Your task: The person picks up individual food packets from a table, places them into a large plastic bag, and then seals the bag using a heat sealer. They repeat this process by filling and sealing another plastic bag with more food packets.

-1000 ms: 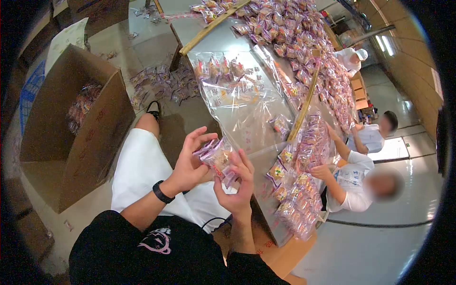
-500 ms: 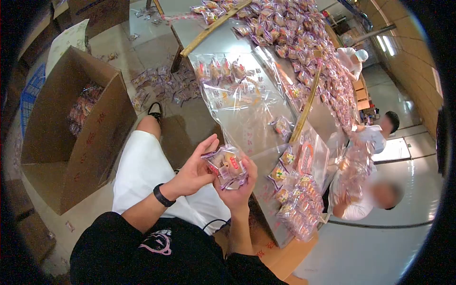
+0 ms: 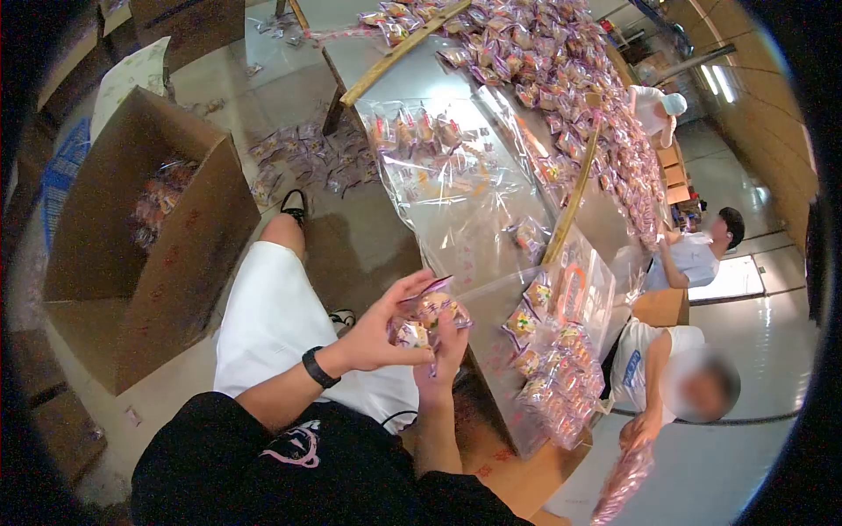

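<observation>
Between my hands are small wrapped pastries in clear and purple film, apparently two pressed together. My left hand, with a dark band on its wrist, grips them from the left, its thumb below and its fingers behind. From the right, my right hand closes round the same packets. Beside them on the table lies a clear plastic bag with a row of wrapped pastries at its far end. A filled clear bag of pastries rests at the table's near right corner.
Wooden strips divide the table, with a large heap of packets beyond. A cardboard box holding packets stands at left; loose packets lie on the floor. Co-workers stand along the right; one person's hand holds a filled bag.
The packets have turned in my hands, and both hands have shifted slightly right. The nearest co-worker's filled bag has swung from beside the table down to the lower right.
</observation>
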Available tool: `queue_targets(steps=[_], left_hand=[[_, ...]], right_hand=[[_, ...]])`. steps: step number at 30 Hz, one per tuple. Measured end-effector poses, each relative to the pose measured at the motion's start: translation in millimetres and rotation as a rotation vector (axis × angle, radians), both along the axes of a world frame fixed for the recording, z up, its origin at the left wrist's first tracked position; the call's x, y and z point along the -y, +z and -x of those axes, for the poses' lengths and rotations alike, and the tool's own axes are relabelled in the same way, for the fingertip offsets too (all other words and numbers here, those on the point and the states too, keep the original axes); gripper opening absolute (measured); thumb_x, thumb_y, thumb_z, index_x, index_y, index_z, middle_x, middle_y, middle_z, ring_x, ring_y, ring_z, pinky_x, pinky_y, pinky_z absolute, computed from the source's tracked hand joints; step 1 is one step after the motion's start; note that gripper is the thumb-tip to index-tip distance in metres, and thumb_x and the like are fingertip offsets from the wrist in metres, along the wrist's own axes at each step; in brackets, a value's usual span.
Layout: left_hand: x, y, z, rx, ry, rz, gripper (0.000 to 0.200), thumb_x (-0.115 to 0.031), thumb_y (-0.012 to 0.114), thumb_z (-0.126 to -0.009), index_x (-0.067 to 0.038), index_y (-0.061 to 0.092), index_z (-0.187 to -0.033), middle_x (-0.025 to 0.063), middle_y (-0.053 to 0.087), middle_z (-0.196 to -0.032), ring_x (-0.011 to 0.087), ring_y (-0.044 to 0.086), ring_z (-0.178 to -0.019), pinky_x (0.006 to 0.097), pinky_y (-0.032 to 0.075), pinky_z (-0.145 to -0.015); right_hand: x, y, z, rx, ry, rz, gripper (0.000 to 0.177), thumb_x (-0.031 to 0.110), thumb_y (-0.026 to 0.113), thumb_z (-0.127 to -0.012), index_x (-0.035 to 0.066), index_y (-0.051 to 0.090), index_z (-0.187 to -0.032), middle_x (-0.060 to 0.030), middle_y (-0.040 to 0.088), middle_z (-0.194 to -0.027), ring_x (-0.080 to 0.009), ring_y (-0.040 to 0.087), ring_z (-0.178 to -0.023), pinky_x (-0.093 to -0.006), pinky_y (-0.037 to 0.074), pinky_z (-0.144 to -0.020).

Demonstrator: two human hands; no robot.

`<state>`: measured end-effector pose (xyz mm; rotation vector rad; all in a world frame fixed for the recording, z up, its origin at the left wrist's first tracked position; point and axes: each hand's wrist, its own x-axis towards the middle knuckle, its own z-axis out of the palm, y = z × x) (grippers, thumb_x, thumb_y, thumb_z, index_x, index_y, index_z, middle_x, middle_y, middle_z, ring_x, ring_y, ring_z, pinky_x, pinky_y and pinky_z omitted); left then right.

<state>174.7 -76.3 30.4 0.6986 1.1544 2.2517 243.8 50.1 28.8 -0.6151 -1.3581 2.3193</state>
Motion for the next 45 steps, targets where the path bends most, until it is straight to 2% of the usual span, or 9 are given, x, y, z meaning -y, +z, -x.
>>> queue_targets(steps=[7,11,18,23,27,28,31,38,45], left_hand=[[11,20,5,0.369,-0.143,0.309,0.105,-0.003,0.091,-0.073,-0.003,0.024,-0.154,0.015,0.058,-0.129,0.0196,0.061,-0.113,0.0329,0.051,-0.1],[13,8,6,0.125,-0.003,0.228,0.072,-0.002,0.095,-0.065,-0.002,0.059,-0.127,0.0086,0.066,-0.114,0.0147,0.064,-0.105,0.0308,0.053,-0.095],[-1,-9,2,-0.175,0.281,0.095,0.058,0.002,0.091,-0.07,-0.001,0.063,-0.12,0.0097,0.053,-0.144,0.0141,0.057,-0.123,0.0319,0.049,-0.103],[5,-1,3,0.254,0.019,0.054,0.06,0.001,0.088,-0.075,-0.002,0.058,-0.127,0.006,0.058,-0.14,0.0136,0.06,-0.117,0.0311,0.05,-0.101],[7,20,6,0.421,0.08,0.167,0.055,0.001,0.086,-0.077,-0.003,0.059,-0.125,0.0041,0.066,-0.12,0.0113,0.062,-0.108,0.0292,0.052,-0.094],[6,21,5,0.426,0.076,0.173,0.054,0.0,0.086,-0.078,-0.003,0.059,-0.124,0.0037,0.066,-0.117,0.0109,0.062,-0.107,0.0289,0.052,-0.093],[-6,15,-7,0.359,0.037,0.175,0.05,-0.005,0.082,-0.084,-0.003,0.056,-0.126,0.0022,0.065,-0.115,0.0099,0.061,-0.105,0.0278,0.052,-0.09],[-9,46,0,0.137,-0.322,0.233,0.06,-0.027,0.067,-0.101,0.0,0.037,-0.145,0.0076,0.055,-0.13,0.0122,0.053,-0.119,0.0308,0.047,-0.1],[-25,47,-6,0.044,-0.248,0.199,0.066,-0.028,0.064,-0.102,0.0,0.029,-0.152,0.0117,0.052,-0.14,0.0183,0.051,-0.128,0.0331,0.046,-0.104]], right_hand=[[-18,-15,-8,0.013,-0.219,-0.166,0.026,0.015,0.059,-0.103,0.002,0.053,-0.124,-0.0084,0.063,-0.12,-0.0188,0.064,-0.107,-0.0364,0.052,-0.093],[-26,-11,-12,-0.019,-0.138,-0.082,0.024,0.019,0.054,-0.106,0.002,0.053,-0.124,-0.0082,0.063,-0.115,-0.018,0.064,-0.102,-0.0342,0.052,-0.091],[-10,-14,-20,-0.052,0.105,-0.056,0.025,0.021,0.053,-0.104,0.004,0.053,-0.122,-0.0079,0.062,-0.116,-0.0185,0.066,-0.102,-0.033,0.056,-0.087],[-13,-14,-25,0.021,0.141,-0.117,0.037,0.01,0.046,-0.102,0.0,0.047,-0.138,-0.013,0.058,-0.13,-0.0224,0.059,-0.121,-0.0377,0.048,-0.104],[-17,14,-26,-0.211,-0.132,-1.327,0.063,0.013,0.07,-0.084,-0.002,0.047,-0.141,-0.0195,0.046,-0.147,-0.0386,0.045,-0.137,-0.0485,0.039,-0.113],[-29,9,-32,-0.252,-0.006,-1.544,0.073,0.018,0.083,-0.07,0.007,0.054,-0.137,-0.0189,0.045,-0.149,-0.0459,0.042,-0.138,-0.0531,0.04,-0.112],[-37,5,-20,-0.405,0.057,-1.855,0.057,0.017,0.083,-0.072,0.017,0.062,-0.126,-0.0158,0.047,-0.147,-0.0471,0.04,-0.139,-0.0557,0.041,-0.111],[-77,14,-26,-0.594,0.043,-1.778,0.046,0.01,0.084,-0.074,0.026,0.067,-0.114,-0.0151,0.052,-0.137,-0.0455,0.057,-0.12,-0.052,0.057,-0.093],[-91,-2,-45,-0.555,-0.083,-1.777,0.044,0.018,0.088,-0.073,0.028,0.07,-0.112,-0.0167,0.049,-0.135,-0.0425,0.059,-0.114,-0.0492,0.057,-0.089]])
